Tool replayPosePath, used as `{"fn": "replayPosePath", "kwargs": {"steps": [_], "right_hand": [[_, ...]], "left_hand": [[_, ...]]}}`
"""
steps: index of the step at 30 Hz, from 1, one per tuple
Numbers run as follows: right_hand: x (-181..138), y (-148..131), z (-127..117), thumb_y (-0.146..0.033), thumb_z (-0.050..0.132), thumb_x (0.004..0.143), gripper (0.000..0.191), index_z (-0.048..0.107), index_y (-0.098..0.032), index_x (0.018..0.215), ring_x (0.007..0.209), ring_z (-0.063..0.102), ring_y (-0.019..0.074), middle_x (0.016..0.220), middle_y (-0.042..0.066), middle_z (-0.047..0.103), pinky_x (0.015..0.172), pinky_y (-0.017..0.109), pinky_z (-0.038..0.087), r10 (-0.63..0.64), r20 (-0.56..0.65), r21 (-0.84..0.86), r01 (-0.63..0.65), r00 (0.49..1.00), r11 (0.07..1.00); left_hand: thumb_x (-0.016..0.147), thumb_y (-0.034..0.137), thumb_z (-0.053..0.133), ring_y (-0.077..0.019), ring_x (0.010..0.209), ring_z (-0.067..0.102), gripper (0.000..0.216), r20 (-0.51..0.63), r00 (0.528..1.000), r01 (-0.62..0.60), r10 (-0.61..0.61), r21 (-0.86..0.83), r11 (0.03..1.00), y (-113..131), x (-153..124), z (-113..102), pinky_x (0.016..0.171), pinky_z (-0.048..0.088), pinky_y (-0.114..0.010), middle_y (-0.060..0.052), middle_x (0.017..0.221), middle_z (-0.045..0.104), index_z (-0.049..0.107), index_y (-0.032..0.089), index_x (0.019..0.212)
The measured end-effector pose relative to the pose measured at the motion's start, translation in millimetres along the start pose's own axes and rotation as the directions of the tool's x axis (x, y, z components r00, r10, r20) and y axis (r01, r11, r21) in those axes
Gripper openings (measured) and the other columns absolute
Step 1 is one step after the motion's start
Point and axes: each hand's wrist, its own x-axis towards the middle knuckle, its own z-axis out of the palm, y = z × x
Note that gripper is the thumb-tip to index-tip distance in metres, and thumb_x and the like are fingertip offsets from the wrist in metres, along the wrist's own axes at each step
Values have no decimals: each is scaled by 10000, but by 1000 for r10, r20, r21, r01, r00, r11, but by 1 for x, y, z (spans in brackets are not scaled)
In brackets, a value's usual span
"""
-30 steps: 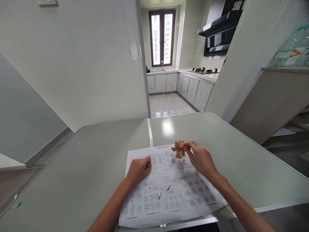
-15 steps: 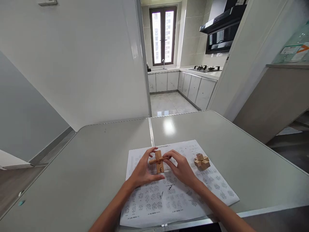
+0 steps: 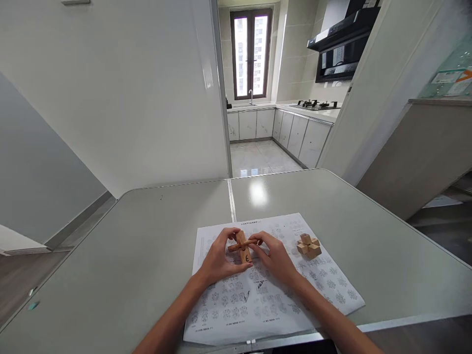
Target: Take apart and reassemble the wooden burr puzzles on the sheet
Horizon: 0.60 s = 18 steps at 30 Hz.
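Observation:
A small wooden cross puzzle (image 3: 244,250) is held just above the printed sheet. It has a flat block with a dark mark near its lower end and a thinner stick passing across it. My left hand (image 3: 217,258) spans the flat block, fingers at its far end and thumb at its near end. With thumb and fingertips, my right hand (image 3: 272,255) pinches the right end of the crossing stick. Further right, a second wooden puzzle (image 3: 309,246) of interlocked blocks rests on the sheet, touched by neither hand.
Under my hands, the printed sheet (image 3: 273,314) shows rows of small line drawings and lies on a grey-green table (image 3: 121,275). A metal seam (image 3: 232,201) crosses the tabletop. A small teal object (image 3: 33,306) sits by the left edge. Beyond the table, a doorway opens on a kitchen.
The flat block has tilted slightly, its near end swinging right. My left thumb and fingers have closed in on its two ends. My right hand keeps its pinch on the stick.

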Motion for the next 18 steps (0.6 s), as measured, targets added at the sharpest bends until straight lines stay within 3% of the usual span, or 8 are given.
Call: {"fn": "replayPosePath", "kwargs": {"steps": [5, 10, 18], "right_hand": [[-3, 1, 0, -309, 493, 1053, 190, 642, -247, 1155, 966, 706, 222, 1078, 52, 755, 853, 351, 541, 66, 68, 39, -69, 995, 997], [-4, 0, -1, -354, 458, 1068, 215, 631, -251, 1145, 871, 709, 220, 1033, 51, 755, 790, 352, 547, 119, 126, 79, -129, 985, 988], [-5, 1, -4, -371, 457, 1068, 225, 645, -269, 1135, 834, 704, 220, 1025, 45, 756, 753, 342, 540, 118, 128, 62, -127, 985, 990]], "left_hand": [[696, 423, 909, -282, 1144, 607, 818, 6, 999, 46, -45, -12, 999, 0, 0, 0, 1009, 517, -480, -88, 1270, 608, 472, 275, 1371], [721, 418, 896, -277, 1170, 606, 812, 44, 994, 100, -97, -95, 990, 3, 0, 0, 1026, 514, -472, -75, 1291, 602, 461, 298, 1396], [703, 404, 907, -266, 1111, 619, 849, 55, 991, 127, -121, -112, 986, -1, 0, 2, 994, 514, -467, -61, 1169, 616, 450, 296, 1409]]}}
